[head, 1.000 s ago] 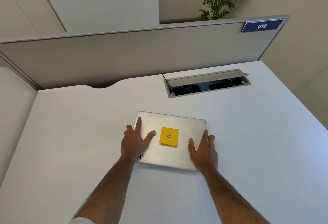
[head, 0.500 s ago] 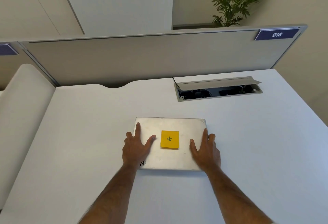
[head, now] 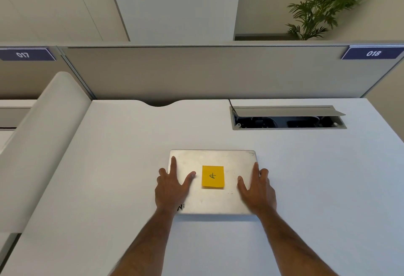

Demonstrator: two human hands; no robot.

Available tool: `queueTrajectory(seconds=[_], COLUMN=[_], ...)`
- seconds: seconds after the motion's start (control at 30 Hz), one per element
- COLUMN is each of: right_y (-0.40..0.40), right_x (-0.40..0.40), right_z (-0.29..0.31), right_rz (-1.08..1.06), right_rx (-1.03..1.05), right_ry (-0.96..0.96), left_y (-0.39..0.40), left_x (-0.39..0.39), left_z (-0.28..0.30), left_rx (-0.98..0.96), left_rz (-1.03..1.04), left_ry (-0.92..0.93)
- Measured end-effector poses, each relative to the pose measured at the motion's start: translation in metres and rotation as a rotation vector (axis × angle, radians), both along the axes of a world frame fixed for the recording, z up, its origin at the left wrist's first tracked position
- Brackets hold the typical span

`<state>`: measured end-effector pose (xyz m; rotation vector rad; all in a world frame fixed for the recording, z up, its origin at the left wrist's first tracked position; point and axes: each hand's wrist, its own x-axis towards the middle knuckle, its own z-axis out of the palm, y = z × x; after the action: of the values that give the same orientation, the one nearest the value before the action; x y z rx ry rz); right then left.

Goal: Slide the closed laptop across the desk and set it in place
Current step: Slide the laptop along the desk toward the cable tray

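Observation:
A closed silver laptop [head: 215, 201] lies flat on the white desk [head: 317, 188], squared to the desk's front edge, with a yellow sticky note [head: 212, 176] on its lid. My left hand [head: 171, 188] presses flat on the lid's left part, its outer fingers over the left edge. My right hand [head: 256, 190] presses on the right part, outer fingers curled over the right edge. Both hands hide the near corners.
An open cable hatch [head: 288, 118] is sunk into the desk behind and right of the laptop. A grey partition [head: 207, 72] closes the far side. A white rounded divider [head: 41, 140] borders the left.
The laptop has turned from a skewed angle to square with the desk, with both hands staying on the lid. The view has also swung, showing more of the left side.

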<state>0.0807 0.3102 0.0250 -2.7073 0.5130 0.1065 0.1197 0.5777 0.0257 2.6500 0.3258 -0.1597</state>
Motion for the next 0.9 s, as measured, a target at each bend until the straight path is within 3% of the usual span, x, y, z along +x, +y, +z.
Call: queueTrajectory(seconds=[0.9], right_y=[0.002], right_x=[0.006], right_z=[-0.006], right_rz=[0.015], right_rx=[-0.067], right_ry=[0.032], left_y=[-0.002], left_x=[0.003], left_z=[-0.02], left_rx=[0.143], left_rz=[-0.009], left_ry=[0.007])
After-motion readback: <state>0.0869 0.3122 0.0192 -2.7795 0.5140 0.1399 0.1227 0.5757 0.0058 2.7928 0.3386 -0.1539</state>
